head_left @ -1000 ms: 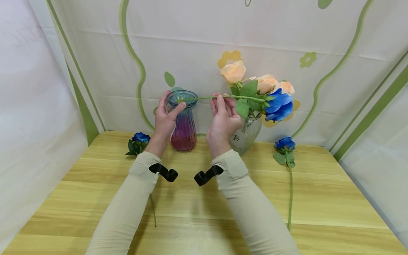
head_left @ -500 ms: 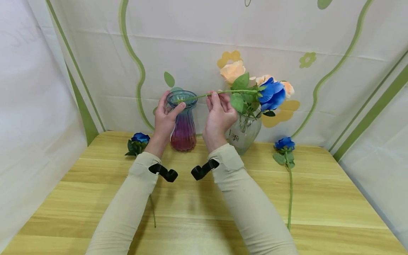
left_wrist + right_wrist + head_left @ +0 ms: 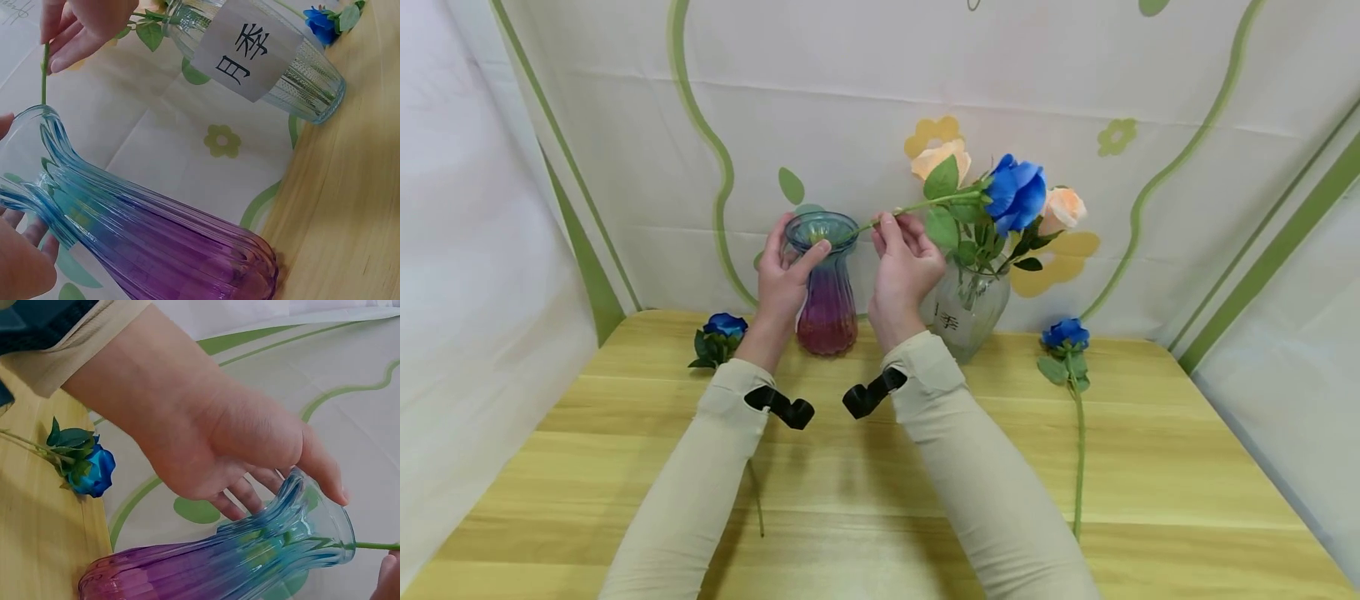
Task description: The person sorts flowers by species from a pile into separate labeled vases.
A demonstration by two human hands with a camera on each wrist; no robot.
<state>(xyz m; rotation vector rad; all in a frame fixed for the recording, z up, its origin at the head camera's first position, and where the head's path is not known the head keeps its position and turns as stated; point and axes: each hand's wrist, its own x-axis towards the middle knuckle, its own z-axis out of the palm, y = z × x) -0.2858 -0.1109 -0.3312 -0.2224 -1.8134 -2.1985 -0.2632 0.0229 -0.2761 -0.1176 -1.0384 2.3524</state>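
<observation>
My left hand (image 3: pixel 781 287) grips the neck of a ribbed glass vase (image 3: pixel 829 317), teal at the top and purple-pink below, with the thumb at its rim. The vase stands at the table's back edge. Between the fingertips of my right hand (image 3: pixel 904 265) is the green stem of a blue rose (image 3: pixel 1015 196). Its bloom points up to the right, and the stem slants down into the vase's mouth. In the left wrist view the stem (image 3: pixel 44 81) passes the rim; the right wrist view shows the stem's end inside the glass neck.
Right of the vase stands a clear glass vase (image 3: pixel 977 312) with peach roses (image 3: pixel 1062 210) and a paper label (image 3: pixel 247 50). One blue rose (image 3: pixel 1066 333) lies on the table at right. Another (image 3: pixel 726 326) lies at left, partly behind my left arm. A patterned curtain hangs behind.
My right hand has moved left and slightly up, raising the blue rose's bloom and tilting the stem more steeply into the vase. The left hand keeps its hold on the vase.
</observation>
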